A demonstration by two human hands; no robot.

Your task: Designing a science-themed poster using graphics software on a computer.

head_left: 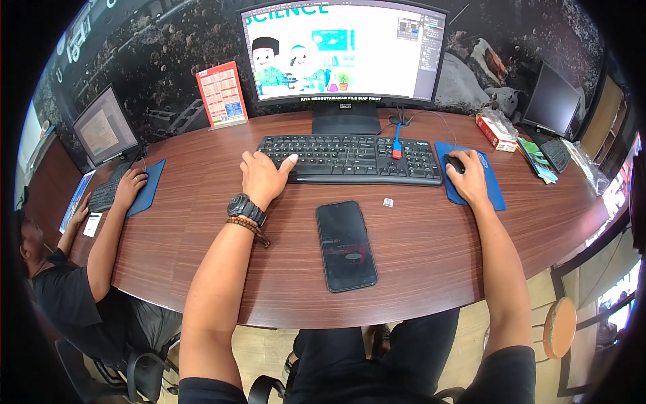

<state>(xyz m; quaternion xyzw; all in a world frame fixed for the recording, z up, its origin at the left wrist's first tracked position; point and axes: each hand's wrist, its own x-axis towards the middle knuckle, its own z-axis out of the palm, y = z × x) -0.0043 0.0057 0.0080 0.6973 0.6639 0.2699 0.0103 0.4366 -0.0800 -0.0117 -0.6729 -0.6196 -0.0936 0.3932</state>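
Observation:
My left hand (264, 179) rests at the left end of a black keyboard (343, 176), its fingers spread over the keys and holding nothing. A dark watch (246, 209) and a beaded bracelet (247, 226) circle that wrist. Over a blue mouse pad (497, 196), my right hand (472, 180) is curled around a black computer mouse (455, 163). Between my forearms lies a black smartphone (346, 246) with a dark screen. A wide monitor (383, 67) stands behind the keyboard, lit with a drawing of two cartoon figures in an editing program.
A blue cable with a red plug (397, 149) lies across the keyboard. Near its front edge sits a small pale cube (388, 202). A red calendar (222, 94) stands beside the monitor. At left, a co-worker (87, 283) uses another computer. A red-white box (496, 133) stands right.

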